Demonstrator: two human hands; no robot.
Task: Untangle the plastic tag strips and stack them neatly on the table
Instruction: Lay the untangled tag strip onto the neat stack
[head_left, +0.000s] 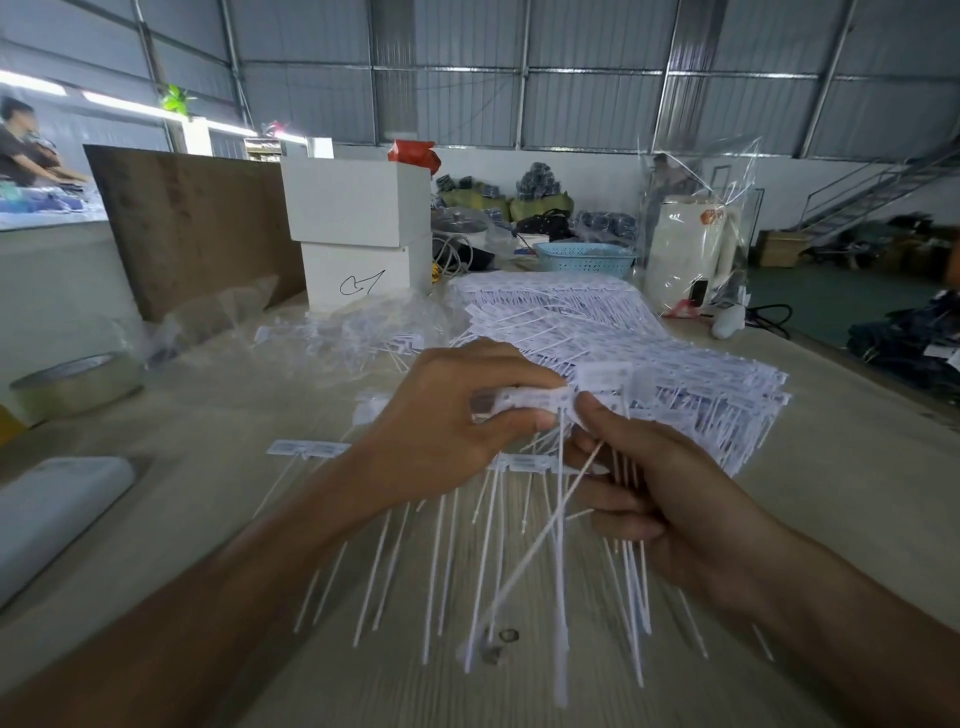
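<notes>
My left hand (447, 421) grips the flat label heads of a bundle of white plastic tag strips (530, 402) above the table; their thin tails (558, 571) hang down toward me. My right hand (654, 493) is just right of it, fingers curled round several of the tails, thumb up near the heads. Behind both hands a big overlapped stack of tag strips (597, 332) lies on the wooden table (218, 415). A single strip (306, 449) lies flat to the left of my left wrist. A loose tangle in clear plastic (353, 332) sits further back.
A tape roll (72, 384) lies at the left, a pale grey flat object (52, 509) nearer the left edge. Two stacked white boxes (358, 228), a brown board (197, 223), a blue basket (584, 257) and a wrapped white appliance (691, 254) stand at the back. Table edge runs along the right.
</notes>
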